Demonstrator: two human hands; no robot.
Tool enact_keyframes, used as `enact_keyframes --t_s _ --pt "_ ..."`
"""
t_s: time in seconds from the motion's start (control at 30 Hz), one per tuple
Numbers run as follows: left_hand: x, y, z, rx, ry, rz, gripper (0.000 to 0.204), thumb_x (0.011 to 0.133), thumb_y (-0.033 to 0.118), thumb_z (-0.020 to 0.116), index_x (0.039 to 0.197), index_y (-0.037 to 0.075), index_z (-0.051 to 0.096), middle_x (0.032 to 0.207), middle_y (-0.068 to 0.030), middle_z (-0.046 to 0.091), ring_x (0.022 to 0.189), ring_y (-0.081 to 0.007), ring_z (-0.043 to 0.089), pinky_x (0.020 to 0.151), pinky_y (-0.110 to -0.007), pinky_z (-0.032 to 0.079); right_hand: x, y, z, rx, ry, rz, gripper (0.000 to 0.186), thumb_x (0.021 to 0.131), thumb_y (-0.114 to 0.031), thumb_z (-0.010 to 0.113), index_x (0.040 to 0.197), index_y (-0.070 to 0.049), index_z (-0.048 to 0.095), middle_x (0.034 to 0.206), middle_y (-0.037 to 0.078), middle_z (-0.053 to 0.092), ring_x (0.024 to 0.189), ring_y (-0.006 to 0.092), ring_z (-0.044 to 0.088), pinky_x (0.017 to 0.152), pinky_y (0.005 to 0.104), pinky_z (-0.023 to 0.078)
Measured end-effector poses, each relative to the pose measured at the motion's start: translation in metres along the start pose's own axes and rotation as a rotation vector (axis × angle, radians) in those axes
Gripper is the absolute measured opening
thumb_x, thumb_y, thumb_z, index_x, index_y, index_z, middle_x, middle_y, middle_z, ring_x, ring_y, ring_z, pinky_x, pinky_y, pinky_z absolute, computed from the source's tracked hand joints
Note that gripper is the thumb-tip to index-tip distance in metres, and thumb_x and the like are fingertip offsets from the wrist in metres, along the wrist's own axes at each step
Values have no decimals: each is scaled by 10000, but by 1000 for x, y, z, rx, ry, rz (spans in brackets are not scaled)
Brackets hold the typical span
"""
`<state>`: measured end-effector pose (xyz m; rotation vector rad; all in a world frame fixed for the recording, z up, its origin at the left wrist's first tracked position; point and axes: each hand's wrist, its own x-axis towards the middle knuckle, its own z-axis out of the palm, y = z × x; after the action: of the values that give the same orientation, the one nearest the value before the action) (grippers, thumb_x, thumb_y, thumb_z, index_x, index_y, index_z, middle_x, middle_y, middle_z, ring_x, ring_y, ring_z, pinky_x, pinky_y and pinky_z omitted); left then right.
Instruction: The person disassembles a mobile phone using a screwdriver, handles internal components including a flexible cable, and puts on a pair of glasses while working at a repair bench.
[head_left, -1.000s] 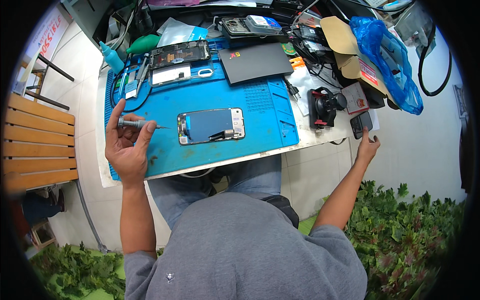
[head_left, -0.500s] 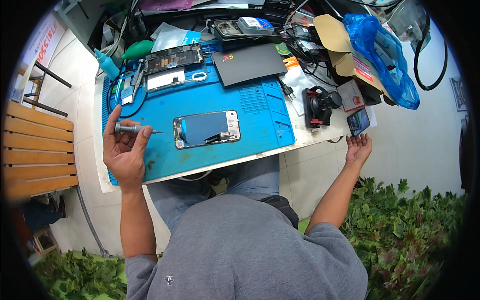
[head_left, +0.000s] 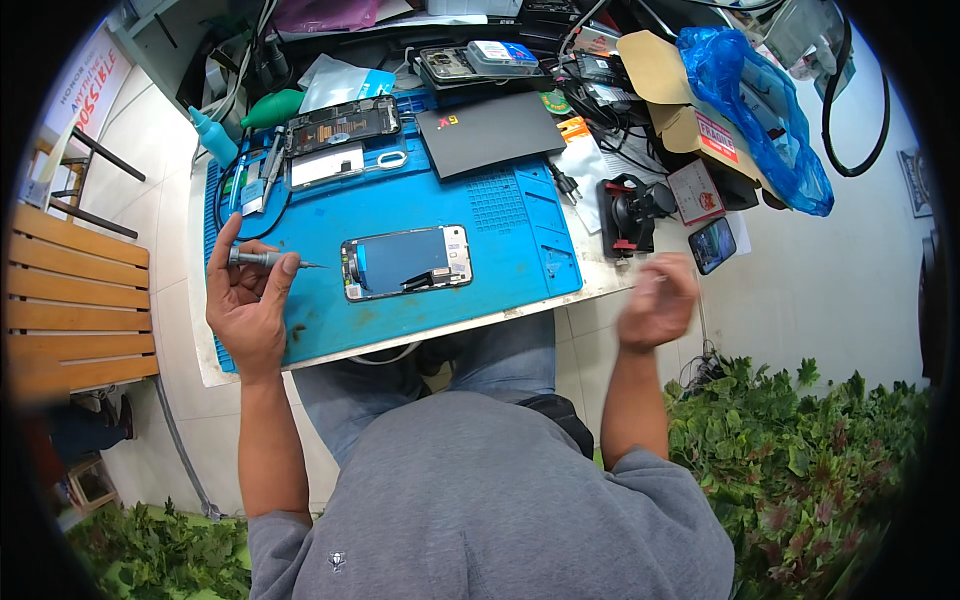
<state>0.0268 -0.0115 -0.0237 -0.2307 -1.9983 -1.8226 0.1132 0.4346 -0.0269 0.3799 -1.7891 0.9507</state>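
The left hand (head_left: pixel 248 305) pinches a small screwdriver (head_left: pixel 268 259) over the blue mat (head_left: pixel 500 215). The phone (head_left: pixel 405 262) lies mid-mat; the blurred right hand (head_left: pixel 657 300) appears loosely curled. The tip should seat squarely before turning.

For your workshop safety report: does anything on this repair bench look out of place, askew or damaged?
The phone on the blue mat lies slightly askew with a dark part lifted at its lower edge. Behind the mat, cables and boxes are heaped untidily. Nothing looks spilled.
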Motion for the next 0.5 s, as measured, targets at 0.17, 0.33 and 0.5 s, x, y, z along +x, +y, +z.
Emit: enact_keyframes --t_s 0.17,0.33,0.5 --pt "-2 0 -1 -12 -17 15 732 981 -24 871 1631 -5 533 1116 -73 740 957 -103 740 865 -256 639 9 -60 88 162 -338 -129 390 748 13 770 1130 -29 703 815 76 692 619 264 625 581 369 482" --pt "0 4 3 -65 -10 22 736 942 -76 884 1603 10 572 1104 -58 733 957 -101 742 873 -271 659 43 -71 130 306 -438 -198 349 756 36 792 1093 -21 724 832 84 725 638 258 658 566 373 493" --pt "9 20 5 -73 10 24 730 959 -67 871 1609 -34 542 1116 -71 729 992 -111 738 893 -275 664 96 -66 152 112 -593 -96 262 848 66 787 1091 -22 744 898 110 728 771 292 693 688 408 546"
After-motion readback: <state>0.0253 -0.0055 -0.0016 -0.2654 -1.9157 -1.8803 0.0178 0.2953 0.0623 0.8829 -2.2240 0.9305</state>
